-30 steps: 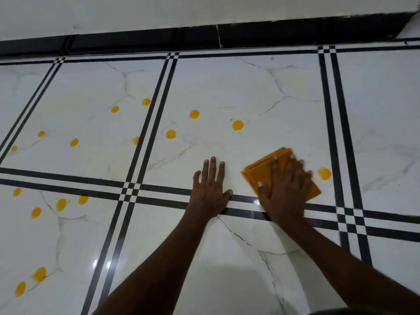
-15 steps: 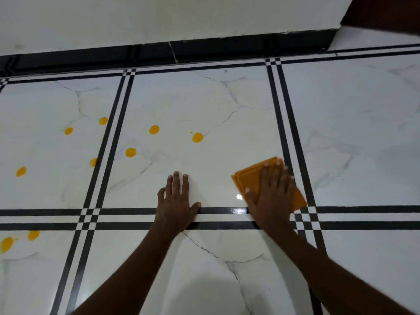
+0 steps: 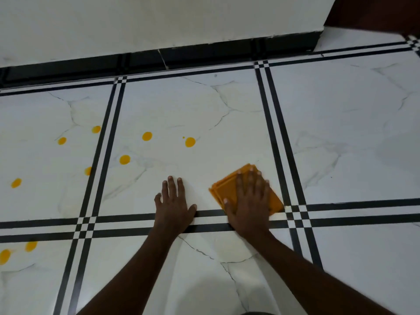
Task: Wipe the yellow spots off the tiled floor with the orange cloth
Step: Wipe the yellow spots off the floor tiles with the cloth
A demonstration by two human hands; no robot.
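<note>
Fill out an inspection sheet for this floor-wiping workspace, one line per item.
Surface: white marbled tiled floor with black double border lines.
Job's things: folded orange cloth flat on the floor; yellow spots remain on tiles left of it.
Clutter: nothing seen.
Grippers: right hand pressed flat on the cloth; left hand flat on bare tile.
Cables: nothing seen.
Surroundings: white wall with black skirting.

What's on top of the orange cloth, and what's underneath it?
The right hand presses flat on the orange cloth. The cloth lies on the tiled floor; any spot beneath it is hidden.
</note>
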